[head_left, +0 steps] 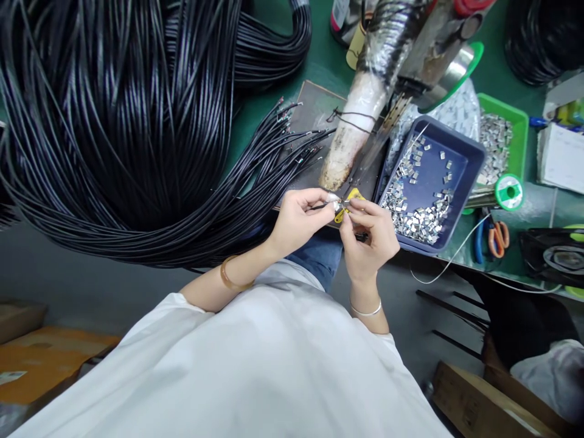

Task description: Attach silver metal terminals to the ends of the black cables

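My left hand (298, 220) pinches a black cable (318, 207) between thumb and fingers, close to its end. Close beside it, my right hand (370, 234) is closed in a pinch at the cable's tip; whatever small piece lies between its fingertips is too small to make out. A yellow piece (354, 194) lies just behind the fingertips, partly covered by them. To the left, a fan of loose cable ends (296, 146) with bared coloured wires rests on a dark board (314, 100). A blue tray (474, 159) of small metal connector shells (422, 220) stands right of my right hand.
A thick plastic-wrapped tube (365, 100) reaches down just beyond my hands. Large black cable coils (123, 121) cover the left side. At the right are a green tray (520, 137) of metal parts, a solder spool (508, 192), orange-and-blue-handled pliers (498, 238) and a fan (559, 261).
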`<state>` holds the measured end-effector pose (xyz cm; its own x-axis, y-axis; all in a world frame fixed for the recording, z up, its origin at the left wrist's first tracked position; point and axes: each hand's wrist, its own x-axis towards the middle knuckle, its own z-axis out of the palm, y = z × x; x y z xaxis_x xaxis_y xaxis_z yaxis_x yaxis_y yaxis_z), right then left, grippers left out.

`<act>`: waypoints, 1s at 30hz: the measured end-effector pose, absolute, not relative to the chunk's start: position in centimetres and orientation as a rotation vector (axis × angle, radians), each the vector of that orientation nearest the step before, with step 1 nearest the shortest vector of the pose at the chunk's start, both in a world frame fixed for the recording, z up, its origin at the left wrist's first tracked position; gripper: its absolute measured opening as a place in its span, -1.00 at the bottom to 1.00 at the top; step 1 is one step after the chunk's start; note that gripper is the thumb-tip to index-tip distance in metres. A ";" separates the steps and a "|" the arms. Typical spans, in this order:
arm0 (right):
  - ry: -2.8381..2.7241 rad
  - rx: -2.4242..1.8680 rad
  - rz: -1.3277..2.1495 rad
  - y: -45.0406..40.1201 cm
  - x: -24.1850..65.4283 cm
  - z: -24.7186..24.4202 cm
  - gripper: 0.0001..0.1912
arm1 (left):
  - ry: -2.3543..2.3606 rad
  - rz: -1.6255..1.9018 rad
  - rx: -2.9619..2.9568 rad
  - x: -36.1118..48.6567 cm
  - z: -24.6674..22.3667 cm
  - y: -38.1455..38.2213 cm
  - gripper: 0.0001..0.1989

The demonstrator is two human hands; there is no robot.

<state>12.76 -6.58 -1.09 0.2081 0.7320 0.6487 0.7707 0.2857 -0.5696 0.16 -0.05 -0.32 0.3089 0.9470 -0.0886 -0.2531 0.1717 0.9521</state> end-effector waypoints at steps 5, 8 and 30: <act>-1.544 -1.448 -0.055 -6.7 12.7 -1.1 -0.89 | 0.876 1.001 1.094 -0.1 -0.1 -0.1 -0.91; -1.567 -1.442 -0.060 -6.8 12.8 -1.1 -0.90 | 0.893 0.967 1.099 -0.3 -0.2 0.0 -0.91; -1.512 -1.440 -0.035 -6.9 12.8 -1.3 -0.85 | 0.882 0.953 1.092 0.0 -0.5 -0.5 -0.93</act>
<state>12.77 -6.86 -1.35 0.2161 0.7317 0.6464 0.7605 0.2891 -0.5814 0.01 -0.50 -0.48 0.3402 0.9340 -0.1088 -0.1805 0.1784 0.9673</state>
